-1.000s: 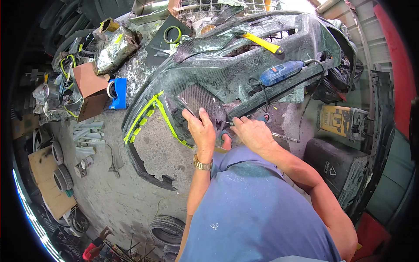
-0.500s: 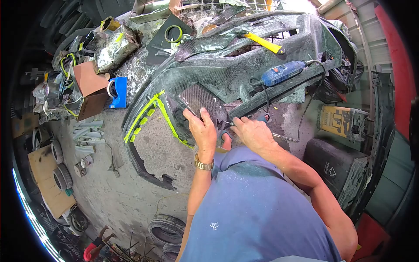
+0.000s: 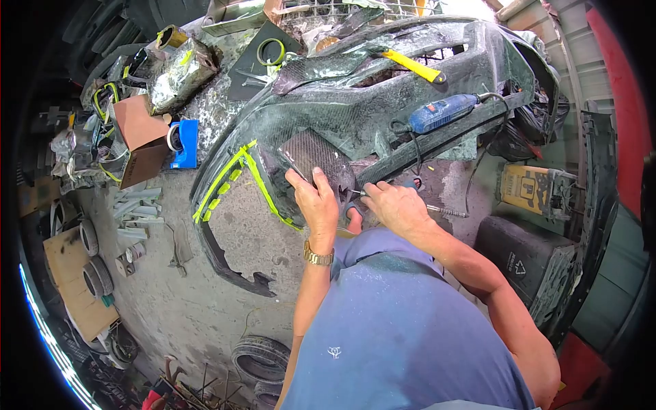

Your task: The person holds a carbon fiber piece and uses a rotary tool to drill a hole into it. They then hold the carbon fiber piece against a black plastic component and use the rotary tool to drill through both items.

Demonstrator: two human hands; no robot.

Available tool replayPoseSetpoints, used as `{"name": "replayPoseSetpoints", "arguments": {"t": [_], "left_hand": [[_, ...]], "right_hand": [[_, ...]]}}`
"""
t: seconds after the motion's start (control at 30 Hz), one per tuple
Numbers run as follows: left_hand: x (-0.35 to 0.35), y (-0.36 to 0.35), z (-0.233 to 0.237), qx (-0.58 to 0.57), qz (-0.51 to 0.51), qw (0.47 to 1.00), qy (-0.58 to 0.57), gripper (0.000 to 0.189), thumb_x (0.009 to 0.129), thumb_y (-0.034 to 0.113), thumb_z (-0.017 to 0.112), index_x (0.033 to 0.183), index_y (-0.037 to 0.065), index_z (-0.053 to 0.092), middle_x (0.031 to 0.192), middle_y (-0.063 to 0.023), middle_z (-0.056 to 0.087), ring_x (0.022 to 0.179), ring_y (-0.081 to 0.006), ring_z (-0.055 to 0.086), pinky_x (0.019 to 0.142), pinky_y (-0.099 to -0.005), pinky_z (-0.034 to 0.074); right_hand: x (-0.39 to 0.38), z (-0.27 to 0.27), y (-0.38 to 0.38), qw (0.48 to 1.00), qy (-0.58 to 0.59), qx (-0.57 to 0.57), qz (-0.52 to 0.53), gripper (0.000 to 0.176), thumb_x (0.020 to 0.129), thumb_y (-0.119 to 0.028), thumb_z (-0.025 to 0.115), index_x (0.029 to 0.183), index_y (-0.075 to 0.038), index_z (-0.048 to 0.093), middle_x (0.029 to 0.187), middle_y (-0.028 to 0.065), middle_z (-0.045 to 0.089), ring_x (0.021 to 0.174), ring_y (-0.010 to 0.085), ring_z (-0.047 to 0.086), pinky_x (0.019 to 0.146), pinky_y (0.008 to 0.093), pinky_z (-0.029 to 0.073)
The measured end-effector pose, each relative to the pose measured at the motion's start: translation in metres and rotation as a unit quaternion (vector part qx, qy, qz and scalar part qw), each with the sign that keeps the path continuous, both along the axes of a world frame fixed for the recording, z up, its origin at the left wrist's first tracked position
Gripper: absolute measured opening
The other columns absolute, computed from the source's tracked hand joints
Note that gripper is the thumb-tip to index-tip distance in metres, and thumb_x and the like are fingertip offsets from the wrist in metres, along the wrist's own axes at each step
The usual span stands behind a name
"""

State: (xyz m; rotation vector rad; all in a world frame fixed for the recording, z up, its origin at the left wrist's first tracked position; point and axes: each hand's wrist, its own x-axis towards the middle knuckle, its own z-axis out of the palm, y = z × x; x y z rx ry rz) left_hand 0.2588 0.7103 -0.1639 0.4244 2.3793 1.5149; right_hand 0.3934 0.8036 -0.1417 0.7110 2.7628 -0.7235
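Observation:
My left hand (image 3: 317, 205), with a gold wristwatch (image 3: 318, 254) at the wrist, grips the near edge of a dark panel (image 3: 311, 154) with a woven carbon-fibre pattern. The panel rests against a large dust-covered car bumper (image 3: 294, 119). My right hand (image 3: 396, 208) is closed around a slim tool (image 3: 357, 193), whose thin metal end points left at the panel's near corner. A ribbed metal rod (image 3: 447, 212) shows just right of that hand. Yellow-green tape (image 3: 256, 181) lines the bumper's cut-out at left.
On the bumper lie a blue corded power tool (image 3: 444, 114) and a yellow-handled hammer (image 3: 413, 66). A blue tape dispenser (image 3: 185, 145) and open cardboard box (image 3: 140, 140) stand at left. A dark bin (image 3: 523, 256) is at right, tyres (image 3: 260, 359) below. Another person shows at bottom left.
Both hands stay almost where they were, on the panel and the slim tool. The person at the bottom left has shifted lower in view.

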Motion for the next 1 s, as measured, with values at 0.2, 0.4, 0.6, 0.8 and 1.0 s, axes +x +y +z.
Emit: {"name": "replayPoseSetpoints", "arguments": {"t": [0.2,0.4,0.6,0.8,1.0], "left_hand": [[0.0,0.002,0.005,-0.007,0.005,1.0,-0.005,0.035,0.097,0.017,0.053,0.116,-0.008,0.039,0.1,-0.03,0.056,0.089,-0.0424,0.057,0.081,-0.0483,0.043],[0.0,0.002,0.001,-0.003,0.0,1.0,0.005,0.035,0.097,0.017,0.054,0.117,-0.008,0.039,0.1,-0.0305,0.055,0.091,-0.043,0.056,0.082,-0.0486,0.042],[0.0,0.002,0.002,0.0,0.004,1.0,0.005,0.036,0.096,0.017,0.055,0.116,-0.008,0.039,0.098,-0.031,0.054,0.089,-0.0448,0.055,0.081,-0.05,0.041],[0.0,0.002,0.004,-0.007,-0.003,1.0,0.007,0.036,0.096,0.017,0.055,0.116,-0.008,0.039,0.096,-0.0308,0.055,0.087,-0.0457,0.055,0.08,-0.0503,0.041],[0.0,0.001,0.003,-0.014,-0.005,1.0,-0.007,0.037,0.096,0.017,0.054,0.118,-0.009,0.039,0.097,-0.0301,0.055,0.088,-0.0443,0.056,0.081,-0.0496,0.042]], "right_hand": [[0.0,-0.004,-0.006,0.999,0.008,-0.031,-0.01,0.028,0.092,-0.031,0.061,0.097,-0.003,0.06,0.088,0.0158,0.066,0.079,0.0347,0.07,0.066,0.0451,0.057],[0.0,-0.006,-0.006,0.999,0.015,-0.026,-0.018,0.027,0.092,-0.03,0.061,0.097,-0.003,0.06,0.087,0.0159,0.066,0.078,0.0351,0.07,0.066,0.045,0.057],[0.0,-0.008,-0.008,0.999,0.026,-0.021,-0.022,0.026,0.092,-0.03,0.061,0.095,-0.004,0.06,0.086,0.0152,0.066,0.078,0.0346,0.07,0.065,0.045,0.057],[-0.001,-0.008,-0.008,0.999,0.035,-0.017,-0.026,0.025,0.092,-0.029,0.062,0.094,-0.003,0.061,0.087,0.0155,0.067,0.077,0.0345,0.07,0.064,0.0446,0.057],[0.001,-0.011,-0.007,0.999,0.04,-0.017,-0.022,0.026,0.091,-0.029,0.062,0.093,-0.003,0.061,0.087,0.0159,0.067,0.077,0.0347,0.07,0.064,0.0444,0.057]]}}
